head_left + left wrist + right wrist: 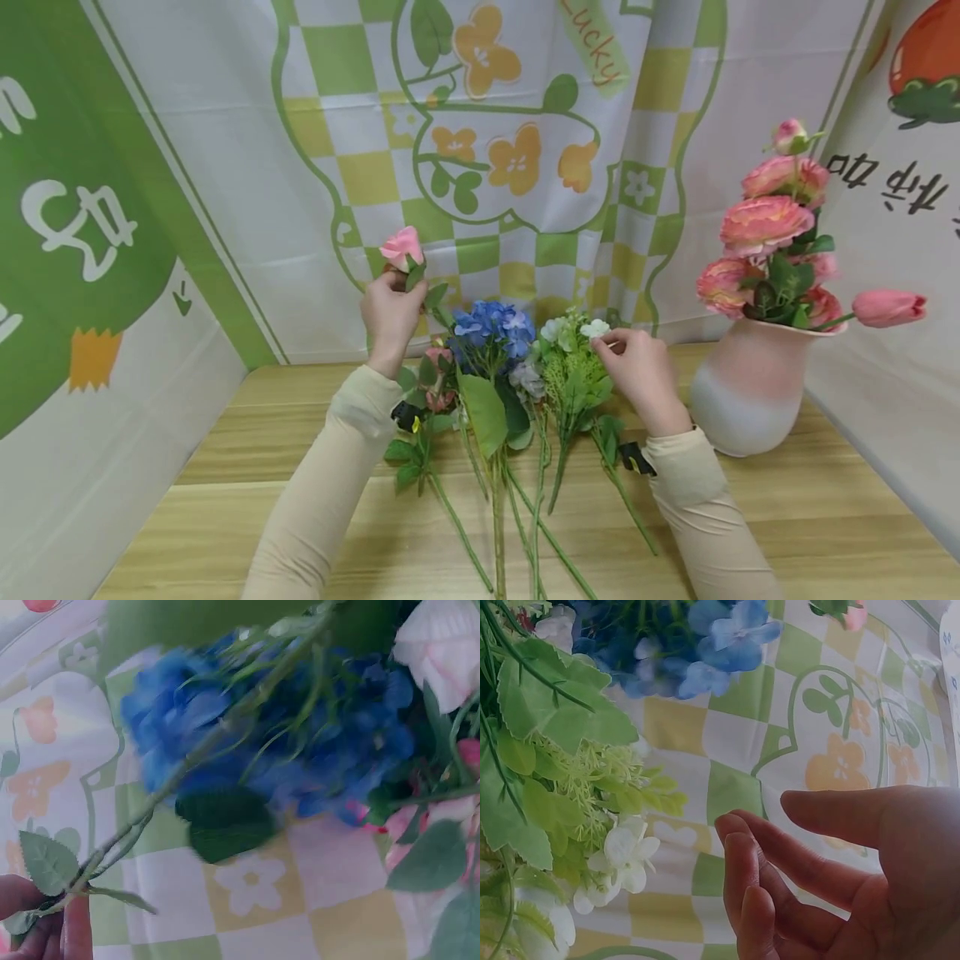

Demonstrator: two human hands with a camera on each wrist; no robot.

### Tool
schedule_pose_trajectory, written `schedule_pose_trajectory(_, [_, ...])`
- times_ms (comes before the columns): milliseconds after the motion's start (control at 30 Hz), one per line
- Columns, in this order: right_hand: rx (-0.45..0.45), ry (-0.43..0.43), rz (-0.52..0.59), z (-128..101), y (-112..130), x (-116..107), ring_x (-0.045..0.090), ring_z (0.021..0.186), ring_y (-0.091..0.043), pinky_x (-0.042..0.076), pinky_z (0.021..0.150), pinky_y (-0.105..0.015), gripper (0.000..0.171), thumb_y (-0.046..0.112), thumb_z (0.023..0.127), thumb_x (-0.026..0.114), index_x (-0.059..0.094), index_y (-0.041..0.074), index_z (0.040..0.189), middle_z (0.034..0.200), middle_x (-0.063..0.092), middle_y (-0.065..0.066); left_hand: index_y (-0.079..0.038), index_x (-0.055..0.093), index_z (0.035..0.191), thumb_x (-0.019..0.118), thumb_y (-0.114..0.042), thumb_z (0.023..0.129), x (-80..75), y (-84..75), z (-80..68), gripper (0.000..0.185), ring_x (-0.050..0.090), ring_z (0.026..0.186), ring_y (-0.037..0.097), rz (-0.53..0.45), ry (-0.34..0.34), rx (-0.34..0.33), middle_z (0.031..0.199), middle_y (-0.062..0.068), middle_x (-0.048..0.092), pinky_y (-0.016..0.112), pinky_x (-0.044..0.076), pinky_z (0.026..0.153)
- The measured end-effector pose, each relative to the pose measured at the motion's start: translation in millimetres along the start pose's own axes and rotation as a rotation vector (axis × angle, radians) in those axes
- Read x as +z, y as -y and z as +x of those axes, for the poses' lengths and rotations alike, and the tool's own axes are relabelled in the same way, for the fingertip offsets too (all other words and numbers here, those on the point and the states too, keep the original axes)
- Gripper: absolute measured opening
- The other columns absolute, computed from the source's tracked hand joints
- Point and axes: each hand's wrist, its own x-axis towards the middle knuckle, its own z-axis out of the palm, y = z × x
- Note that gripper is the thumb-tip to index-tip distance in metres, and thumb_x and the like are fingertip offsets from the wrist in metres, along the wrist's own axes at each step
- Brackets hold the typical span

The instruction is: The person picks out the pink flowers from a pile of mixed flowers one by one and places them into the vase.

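Pink artificial rosebud (pixel 402 247) is pinched just under its head by the left hand (pixel 390 317), stem running down toward the wooden table (pixel 225 467). Right hand (pixel 637 367), fingers loosely curled and empty, sits just right of the small white blossom sprig (pixel 596 328).

Right hand (pixel 840 877) at lower right, palm toward camera, fingers (pixel 742 870) loosely curled, thumb extended above them, holding nothing. Small white flower (pixel 622 859) just left of fingertips, close but apart. Green leafy sprig (pixel 551 757) fills left side. Blue hydrangea (pixel 697 645) along top. Checkered green-yellow backdrop (pixel 825 720) with orange flower print behind.
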Motion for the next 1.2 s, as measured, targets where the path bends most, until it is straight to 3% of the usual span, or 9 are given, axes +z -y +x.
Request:
schedule_pose_trajectory(167, [0.008,0.006,0.007,1,-1,2,0.058,0.062,-0.017,0.040,0.048,-0.028,0.032,0.040,0.095,0.053,0.071,0.015,0.106,0.089,0.071,-0.007,0.000,0.069,0.088,0.071,-0.020,0.081,0.2,-9.6,0.0,0.021,0.068,0.070,0.026,0.047,-0.032,0.143,0.084,0.014,0.071,0.035,0.054,0.059])
schedule_pose_trajectory(300, [0.006,0.005,0.011,1,-1,2,0.059,0.063,-0.017,0.041,0.049,-0.028,0.033,0.040,0.095,0.053,0.071,0.015,0.106,0.090,0.071,-0.007,0.000,0.068,0.089,0.070,-0.017,0.081,0.6,-15.3,-1.2,0.019,0.069,0.071,0.027,0.007,-0.052,0.155,0.085,0.015,0.071,0.036,0.056,0.061])
schedule_pose_trajectory(433, [0.001,-0.002,0.012,1,0,2,0.061,0.066,-0.018,0.042,0.050,-0.028,0.033,0.039,0.095,0.054,0.071,0.013,0.106,0.090,0.071,-0.008,-0.001,0.068,0.088,0.069,-0.017,0.082,-2.1,-18.7,-2.7,0.017,0.062,0.062,0.021,-0.032,-0.100,0.168,0.080,0.013,0.070,0.030,0.049,0.053])
schedule_pose_trajectory(633, [-0.004,-0.006,0.015,2,-2,3,0.062,0.068,-0.018,0.043,0.052,-0.028,0.034,0.040,0.095,0.053,0.071,0.014,0.107,0.092,0.071,-0.008,-0.001,0.065,0.086,0.069,-0.015,0.083,-11.0,-24.7,-2.8,0.015,0.052,0.053,0.012,-0.058,-0.205,0.254,0.073,0.012,0.067,0.020,0.039,0.046])
schedule_pose_trajectory(1000, [0.001,-0.018,0.017,0,0,3,0.062,0.069,-0.018,0.043,0.053,-0.028,0.036,0.043,0.095,0.051,0.071,0.015,0.108,0.093,0.071,-0.007,0.001,0.068,0.097,0.070,-0.014,0.086,-33.0,-51.9,-11.9,0.018,0.062,0.076,0.016,-0.282,-0.389,0.417,0.090,0.011,0.069,0.024,0.050,0.071])
schedule_pose_trajectory(1200, [-0.030,-0.068,0.031,-1,5,4,0.064,0.072,-0.020,0.046,0.057,-0.030,0.037,0.044,0.095,0.051,0.071,0.015,0.107,0.092,0.071,-0.006,0.004,0.067,0.096,0.070,-0.009,0.085,-37.3,-67.1,-20.5,0.017,0.061,0.076,0.006,-0.415,-0.479,0.441,0.090,0.014,0.069,0.023,0.051,0.072])
